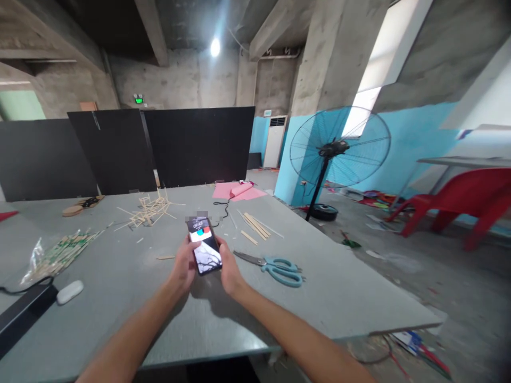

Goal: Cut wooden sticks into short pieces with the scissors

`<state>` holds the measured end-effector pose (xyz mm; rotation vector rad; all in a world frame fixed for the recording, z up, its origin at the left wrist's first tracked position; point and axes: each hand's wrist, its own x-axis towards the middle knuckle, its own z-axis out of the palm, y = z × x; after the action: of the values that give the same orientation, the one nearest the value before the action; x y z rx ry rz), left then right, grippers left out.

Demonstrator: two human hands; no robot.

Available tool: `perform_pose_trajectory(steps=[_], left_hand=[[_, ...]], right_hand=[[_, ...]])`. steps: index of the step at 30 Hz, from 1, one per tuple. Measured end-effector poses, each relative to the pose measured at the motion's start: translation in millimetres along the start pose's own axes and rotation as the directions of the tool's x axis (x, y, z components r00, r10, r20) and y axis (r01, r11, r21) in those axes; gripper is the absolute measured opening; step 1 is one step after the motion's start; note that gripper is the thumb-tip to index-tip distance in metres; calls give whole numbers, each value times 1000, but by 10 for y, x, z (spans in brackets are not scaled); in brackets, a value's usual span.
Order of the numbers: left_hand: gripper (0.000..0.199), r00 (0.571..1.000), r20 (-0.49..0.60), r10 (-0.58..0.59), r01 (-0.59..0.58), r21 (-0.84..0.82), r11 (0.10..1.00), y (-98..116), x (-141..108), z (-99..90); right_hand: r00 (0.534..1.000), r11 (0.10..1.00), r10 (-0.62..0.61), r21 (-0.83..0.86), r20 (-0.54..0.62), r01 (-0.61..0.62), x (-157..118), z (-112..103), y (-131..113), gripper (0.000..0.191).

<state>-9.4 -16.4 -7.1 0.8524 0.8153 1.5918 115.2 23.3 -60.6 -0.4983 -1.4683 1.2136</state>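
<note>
A smartphone (205, 250) with its screen lit is held upright above the grey table (131, 298). My left hand (185, 263) grips its left edge, the thumb lying over the screen. On the opposite edge, my right hand (230, 267) is closed round the phone's side. Just right of that hand lie scissors (275, 267) with blue handles, blades pointing left. Several thin wooden sticks (257, 226) rest beyond the scissors. A short stick (165, 258) lies left of my left hand.
A loose stick structure (149, 210) stands farther back. At left are a plastic bag of sticks (66, 252), a white case (70, 292) and a black box (26, 319). Pink paper (239, 190) lies near the far edge. Beyond the table's right side stand a fan (334, 149) and a red chair (467, 199).
</note>
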Motion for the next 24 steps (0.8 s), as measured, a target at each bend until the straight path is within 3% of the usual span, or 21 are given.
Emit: perform_pose_trajectory(steps=[3,8,14,19,24], left_hand=[[75,992,123,-8,10,-16,1000,7,-45,12],[55,997,-3,-78,76,-150,986,-83,5,34],[61,991,19,-134,134,-297,946,-163,-11,96],[59,988,2,-155,148,-307,940,-203,42,19],[55,983,34,-179,182,-230,956,-153,172,-151]], right_hand=[[996,992,-64,102,-63,70,64,-33,1,66],[997,996,-79,36,6,79,71,-73,10,71],[993,988,-117,-101,21,118,-10,-96,82,74],[999,999,32,-18,-41,-33,7,-67,92,72],[976,990,131,27,171,-138,150,-182,-87,73]])
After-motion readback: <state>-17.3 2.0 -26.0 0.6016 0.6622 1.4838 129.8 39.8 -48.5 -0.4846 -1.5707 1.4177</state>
